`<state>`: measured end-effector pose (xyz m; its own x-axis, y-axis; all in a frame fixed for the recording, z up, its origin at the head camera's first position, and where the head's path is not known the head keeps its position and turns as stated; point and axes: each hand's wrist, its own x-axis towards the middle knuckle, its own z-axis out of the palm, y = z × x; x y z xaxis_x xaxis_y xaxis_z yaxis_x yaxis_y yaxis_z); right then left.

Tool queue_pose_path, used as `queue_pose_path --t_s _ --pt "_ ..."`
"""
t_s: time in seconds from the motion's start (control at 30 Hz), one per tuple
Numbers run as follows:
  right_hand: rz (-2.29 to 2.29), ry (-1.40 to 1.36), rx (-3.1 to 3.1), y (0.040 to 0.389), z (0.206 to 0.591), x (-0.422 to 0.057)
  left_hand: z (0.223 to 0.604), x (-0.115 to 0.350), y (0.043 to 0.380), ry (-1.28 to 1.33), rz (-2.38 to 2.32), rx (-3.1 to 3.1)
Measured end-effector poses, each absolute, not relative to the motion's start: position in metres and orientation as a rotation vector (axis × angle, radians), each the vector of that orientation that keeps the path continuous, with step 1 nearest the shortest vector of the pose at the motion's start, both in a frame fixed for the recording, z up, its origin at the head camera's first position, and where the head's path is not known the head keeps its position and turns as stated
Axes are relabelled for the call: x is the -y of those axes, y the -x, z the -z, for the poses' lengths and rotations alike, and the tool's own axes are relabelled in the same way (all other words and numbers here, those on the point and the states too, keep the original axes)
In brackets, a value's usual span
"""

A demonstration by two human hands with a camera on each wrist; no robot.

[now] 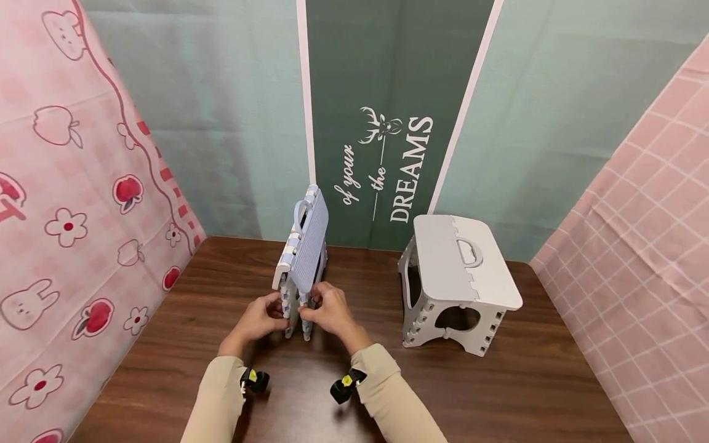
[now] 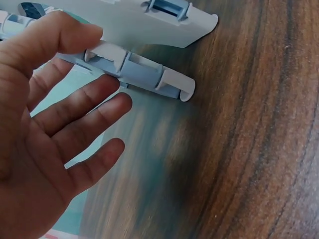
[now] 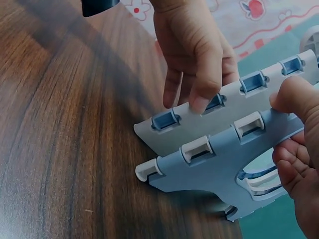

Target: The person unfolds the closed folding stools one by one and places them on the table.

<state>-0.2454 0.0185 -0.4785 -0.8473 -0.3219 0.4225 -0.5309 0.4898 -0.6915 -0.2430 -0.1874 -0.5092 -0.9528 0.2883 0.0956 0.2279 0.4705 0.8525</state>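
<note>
A blue-and-white folding step stool (image 1: pixel 312 243) stands half folded on the table, its top halves tipped up into a narrow ridge with a loop handle. My left hand (image 1: pixel 259 319) pinches the edge of its left leg panel between thumb and fingers. In the left wrist view, the other fingers of that hand (image 2: pixel 65 119) spread beside the panel. My right hand (image 1: pixel 334 309) grips the right leg panel, thumb on the hinged edge. The right wrist view shows a narrow gap between the white leg panel (image 3: pixel 192 127) and the blue leg panel (image 3: pixel 214 167).
A grey-and-white folding stool (image 1: pixel 448 261) stands unfolded to the right on the wooden table (image 1: pixel 532 381). Behind hangs a green cloth (image 1: pixel 221 123) with white lettering. Pink cloths line the left (image 1: pixel 94 215) and right (image 1: pixel 637 246) sides.
</note>
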Motion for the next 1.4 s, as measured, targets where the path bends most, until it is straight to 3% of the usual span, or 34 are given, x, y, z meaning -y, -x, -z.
queue_pose_path --t_s 1.4 --pt "-1.302 -0.672 2.538 0.244 0.482 -0.036 0.508 0.211 0.235 -0.406 -1.561 -2.704"
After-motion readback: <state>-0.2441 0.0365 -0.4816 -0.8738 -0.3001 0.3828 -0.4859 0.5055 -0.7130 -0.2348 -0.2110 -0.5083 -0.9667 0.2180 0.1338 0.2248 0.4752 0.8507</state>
